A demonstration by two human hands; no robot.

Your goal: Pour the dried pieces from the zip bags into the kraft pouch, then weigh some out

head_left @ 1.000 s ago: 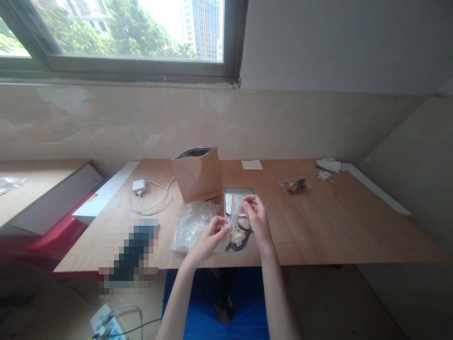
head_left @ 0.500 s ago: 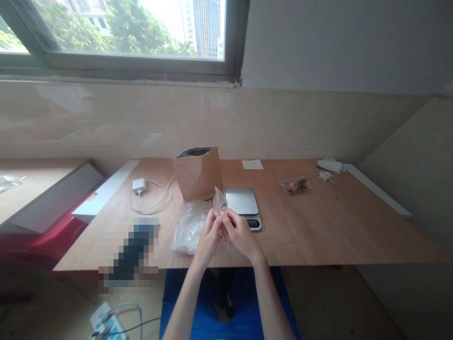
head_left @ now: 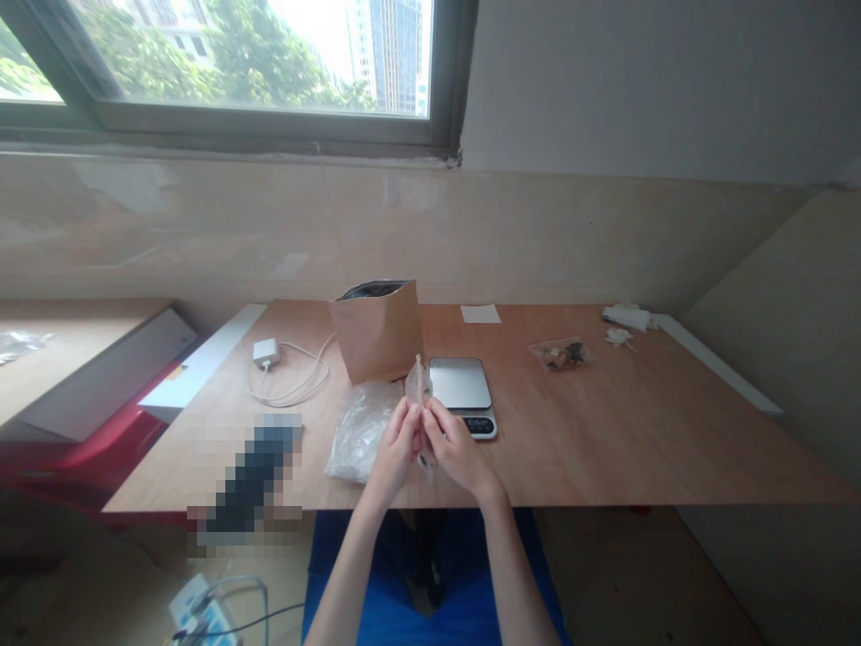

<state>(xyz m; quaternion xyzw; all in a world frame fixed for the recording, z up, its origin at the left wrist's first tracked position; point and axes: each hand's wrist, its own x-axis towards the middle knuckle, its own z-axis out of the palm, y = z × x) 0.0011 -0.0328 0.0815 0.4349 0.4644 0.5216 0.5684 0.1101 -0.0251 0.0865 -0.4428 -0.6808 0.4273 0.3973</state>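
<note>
Two hands: the left hand (head_left: pixel 396 453) and the right hand (head_left: pixel 457 453) are closing on a small plastic bag (head_left: pixel 418 386), fingertips meeting near its middle above the near table edge.

Small bag: it is standing upright between the hands, its top rising above the fingers and its lower end showing just below them.

Nearby things: a crumpled plastic bag (head_left: pixel 360 431) is lying on the table (head_left: pixel 605 440) just beside the left hand, and a kitchen scale (head_left: pixel 461 384) is sitting just beyond the right hand. A brown paper bag (head_left: pixel 375 334) is standing behind the small bag.

Further along the table: a charger (head_left: pixel 266 353) with its white cable (head_left: pixel 296 386) is lying to the left. A paper slip (head_left: pixel 480 313), a small bag of dark bits (head_left: pixel 561 354) and white tissue (head_left: pixel 627 317) are lying toward the far right.

Hard to make out: the fingers are hiding the small bag's middle, and its contents are too small to tell. A blurred patch (head_left: pixel 252 471) is covering whatever lies at the near left of the table.
</note>
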